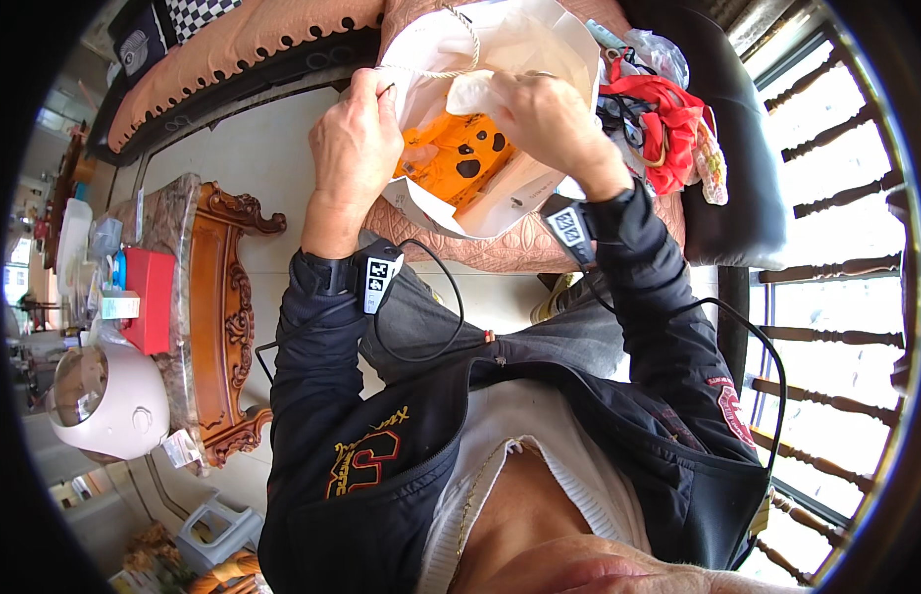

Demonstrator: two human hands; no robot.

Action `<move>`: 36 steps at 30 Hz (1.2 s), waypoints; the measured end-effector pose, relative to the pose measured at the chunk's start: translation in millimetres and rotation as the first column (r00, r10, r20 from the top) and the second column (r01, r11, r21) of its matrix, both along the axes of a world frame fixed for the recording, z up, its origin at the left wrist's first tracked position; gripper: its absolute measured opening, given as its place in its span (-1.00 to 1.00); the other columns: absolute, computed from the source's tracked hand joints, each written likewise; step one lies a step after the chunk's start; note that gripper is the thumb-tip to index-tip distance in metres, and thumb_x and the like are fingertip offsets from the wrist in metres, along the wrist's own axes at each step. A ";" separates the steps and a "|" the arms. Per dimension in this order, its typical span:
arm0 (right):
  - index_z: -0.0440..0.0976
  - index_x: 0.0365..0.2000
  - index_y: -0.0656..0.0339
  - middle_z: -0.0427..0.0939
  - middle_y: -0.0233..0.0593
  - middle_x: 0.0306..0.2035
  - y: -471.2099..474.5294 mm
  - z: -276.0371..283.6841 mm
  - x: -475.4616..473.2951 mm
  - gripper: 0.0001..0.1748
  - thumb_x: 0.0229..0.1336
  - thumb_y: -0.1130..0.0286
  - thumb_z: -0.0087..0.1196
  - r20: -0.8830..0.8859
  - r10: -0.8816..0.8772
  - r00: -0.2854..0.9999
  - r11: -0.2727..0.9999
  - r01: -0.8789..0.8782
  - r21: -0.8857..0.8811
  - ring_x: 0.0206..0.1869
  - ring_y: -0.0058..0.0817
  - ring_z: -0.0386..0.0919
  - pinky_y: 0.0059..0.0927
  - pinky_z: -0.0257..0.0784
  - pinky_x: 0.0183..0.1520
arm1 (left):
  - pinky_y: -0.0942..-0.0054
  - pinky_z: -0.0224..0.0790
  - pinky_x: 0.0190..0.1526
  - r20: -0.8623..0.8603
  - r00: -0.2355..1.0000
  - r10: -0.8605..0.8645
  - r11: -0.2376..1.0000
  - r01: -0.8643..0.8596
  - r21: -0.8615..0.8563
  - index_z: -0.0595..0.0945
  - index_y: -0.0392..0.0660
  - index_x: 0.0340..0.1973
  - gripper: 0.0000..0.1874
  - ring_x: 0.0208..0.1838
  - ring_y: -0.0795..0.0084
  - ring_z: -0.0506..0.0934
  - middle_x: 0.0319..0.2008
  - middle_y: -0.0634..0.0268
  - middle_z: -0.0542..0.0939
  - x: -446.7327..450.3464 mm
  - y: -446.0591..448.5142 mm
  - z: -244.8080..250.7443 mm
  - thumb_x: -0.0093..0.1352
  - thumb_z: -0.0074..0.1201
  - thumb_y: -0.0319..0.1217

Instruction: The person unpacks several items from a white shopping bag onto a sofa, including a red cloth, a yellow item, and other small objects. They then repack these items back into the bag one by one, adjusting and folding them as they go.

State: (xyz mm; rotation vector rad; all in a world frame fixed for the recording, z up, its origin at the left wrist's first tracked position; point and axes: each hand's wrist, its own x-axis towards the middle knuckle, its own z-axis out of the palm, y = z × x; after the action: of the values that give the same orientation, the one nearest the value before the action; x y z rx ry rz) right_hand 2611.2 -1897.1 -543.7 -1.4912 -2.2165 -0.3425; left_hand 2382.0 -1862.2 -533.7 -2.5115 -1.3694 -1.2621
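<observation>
A large white paper bag (561, 56) with a rope handle (460, 67) stands wide open on a quilted sofa cover. My left hand (359, 137) pinches its rim at the left, by the handle. Inside lies an orange plastic bag (460, 160) with black spots. My right hand (553, 119) is over the bag's opening, its fingers closed on a crumpled whitish piece (472, 93), thin like plastic or paper; the exact material cannot be told. This piece hangs just above the orange bag.
Right of the bag lie a red strap or cloth (672, 122), dark cords and clear plastic against the black sofa arm (735, 148). At left stands a carved wooden table (226, 319) with a red box (150, 301) and a white helmet (126, 405). Cables hang from both wrist devices.
</observation>
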 end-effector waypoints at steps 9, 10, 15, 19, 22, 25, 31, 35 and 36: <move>0.50 0.04 0.29 0.58 0.08 -0.02 -43.3 16.7 1.4 -0.56 0.14 0.39 0.24 -0.318 0.350 0.881 0.937 -0.332 0.113 0.01 -0.04 0.58 -0.26 0.53 0.03 | 0.14 0.47 -0.33 0.008 1.000 0.014 0.998 -0.014 -0.062 0.53 -0.11 -0.14 -0.90 -0.30 -0.04 0.65 -0.37 0.01 0.65 -12.9 21.5 -9.6 0.45 0.06 -0.43; 0.51 0.02 0.29 0.61 0.02 -0.07 -47.3 19.8 6.9 -0.57 0.10 0.46 0.26 -0.342 0.384 0.858 0.920 -0.324 0.222 -0.04 -0.06 0.60 -0.24 0.53 0.03 | 0.19 0.46 -0.34 0.007 1.000 0.020 0.999 -0.020 -0.039 0.53 -0.12 -0.16 -0.90 -0.33 0.03 0.65 -0.39 0.03 0.65 -17.4 29.1 -9.9 0.45 0.08 -0.43; 0.59 -0.18 0.29 0.63 -0.18 -0.29 -69.8 -14.4 67.5 -0.82 0.16 0.58 0.16 -0.580 0.025 0.814 0.975 0.108 0.194 -0.27 -0.31 0.62 -0.41 0.52 -0.19 | 0.31 0.43 -0.31 0.085 0.996 -0.019 0.987 0.033 -0.157 0.51 -0.20 -0.26 -0.88 -0.41 0.19 0.61 -0.47 0.06 0.61 -37.4 71.4 -6.2 0.42 0.12 -0.43; 0.58 -0.35 0.33 0.63 0.00 -0.34 -36.6 -68.5 134.7 -0.87 0.08 0.59 0.06 -0.604 -0.218 0.767 0.965 0.264 -0.013 -0.29 -0.08 0.64 -0.27 0.55 -0.22 | 0.42 0.37 -0.34 0.080 0.997 -0.007 0.981 0.022 -0.192 0.52 -0.23 -0.25 -0.90 -0.47 0.43 0.51 -0.51 0.15 0.58 -38.3 91.7 -8.6 0.44 0.08 -0.46; 0.61 -0.33 0.30 0.63 0.06 -0.36 20.9 -94.6 184.2 -0.80 0.07 0.55 0.01 -0.473 -0.231 0.850 0.956 0.288 0.050 -0.28 -0.02 0.63 -0.19 0.55 -0.16 | 0.46 0.32 -0.38 0.131 0.991 -0.001 0.964 0.036 -0.263 0.53 -0.22 -0.26 -0.90 -0.49 0.56 0.44 -0.56 0.29 0.52 -33.0 92.7 -16.8 0.43 0.10 -0.45; 0.63 -0.34 0.27 0.63 0.10 -0.38 94.6 -112.8 220.6 -0.77 -0.04 0.46 0.05 -0.277 -0.320 0.906 0.942 0.336 0.012 -0.27 0.04 0.63 -0.11 0.55 -0.11 | 0.49 0.29 -0.41 0.160 0.987 0.033 0.955 0.016 -0.295 0.55 -0.21 -0.26 -0.90 -0.51 0.59 0.40 -0.57 0.34 0.49 -29.6 89.3 -20.8 0.42 0.11 -0.44; 0.16 0.34 0.19 0.16 0.24 0.37 179.7 -161.3 219.8 0.15 -0.26 -0.03 0.41 -0.003 -0.527 0.850 0.790 0.489 -0.370 0.37 0.22 0.20 0.24 0.20 0.32 | 0.57 0.26 -0.41 0.242 0.969 0.050 0.935 0.039 -0.352 0.56 -0.21 -0.25 -0.89 -0.48 0.65 0.37 -0.55 0.43 0.45 -25.8 80.2 -22.4 0.43 0.12 -0.43; -0.01 0.41 0.06 0.08 0.25 0.40 193.5 -183.0 192.8 0.33 -0.31 -0.24 0.41 0.060 -0.622 0.780 0.615 0.535 -0.580 0.39 0.32 0.12 0.42 0.07 0.31 | 0.65 0.22 -0.40 0.305 0.949 0.077 0.922 0.048 -0.383 0.56 -0.20 -0.23 -0.92 -0.45 0.70 0.35 -0.51 0.50 0.45 -25.2 78.1 -24.4 0.43 0.12 -0.47; 0.02 0.41 0.03 0.09 0.20 0.41 197.6 -186.2 192.3 0.23 -0.22 -0.20 0.37 0.069 -0.641 0.765 0.605 0.558 -0.568 0.39 0.30 0.13 0.40 0.07 0.31 | 0.65 0.22 -0.40 0.302 0.951 0.069 0.928 0.050 -0.369 0.56 -0.20 -0.23 -0.92 -0.45 0.71 0.35 -0.51 0.50 0.45 -25.0 77.9 -25.2 0.43 0.12 -0.47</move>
State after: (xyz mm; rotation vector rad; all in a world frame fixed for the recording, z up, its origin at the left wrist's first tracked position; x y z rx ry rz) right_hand 2803.5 -1699.4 -729.9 -2.5022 -1.6859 0.2640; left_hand 2357.0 -1784.3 -558.9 -2.6079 -1.8483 -1.5858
